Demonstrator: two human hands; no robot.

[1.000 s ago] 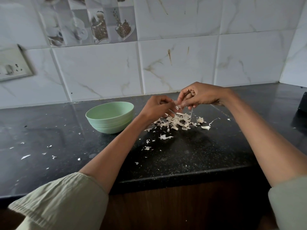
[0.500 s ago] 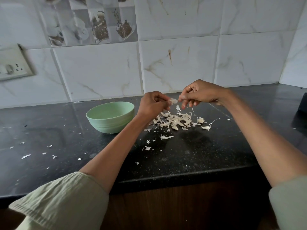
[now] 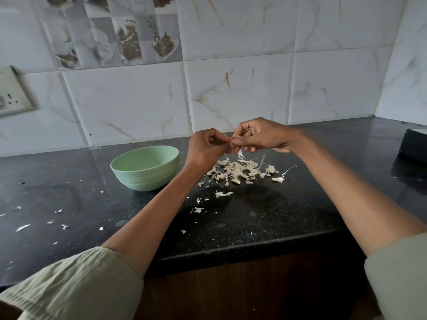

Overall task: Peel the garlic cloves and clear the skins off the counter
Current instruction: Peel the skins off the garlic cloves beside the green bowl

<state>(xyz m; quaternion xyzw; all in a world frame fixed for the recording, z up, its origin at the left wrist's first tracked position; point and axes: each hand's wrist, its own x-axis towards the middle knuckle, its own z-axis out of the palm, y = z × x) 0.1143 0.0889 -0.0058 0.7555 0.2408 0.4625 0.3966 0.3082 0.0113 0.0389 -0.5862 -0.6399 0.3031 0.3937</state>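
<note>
Mostly hidden: garlic clove (image 3: 233, 140) pinched between fingertips of both hands, held above skin pile (image 3: 238, 170) on black counter (image 3: 265, 211). Left hand (image 3: 205, 147) and right hand (image 3: 263, 135) meet, fingers curled on clove; skin strip (image 3: 240, 154) dangles below. Green bowl (image 3: 145, 167) sits left of pile. Flakes scattered toward counter edge.

The bowl (image 3: 145, 167) is pale mint green. The surface (image 3: 254, 218) is black and finely speckled. Garlic skins (image 3: 238, 170) are off-white.
</note>
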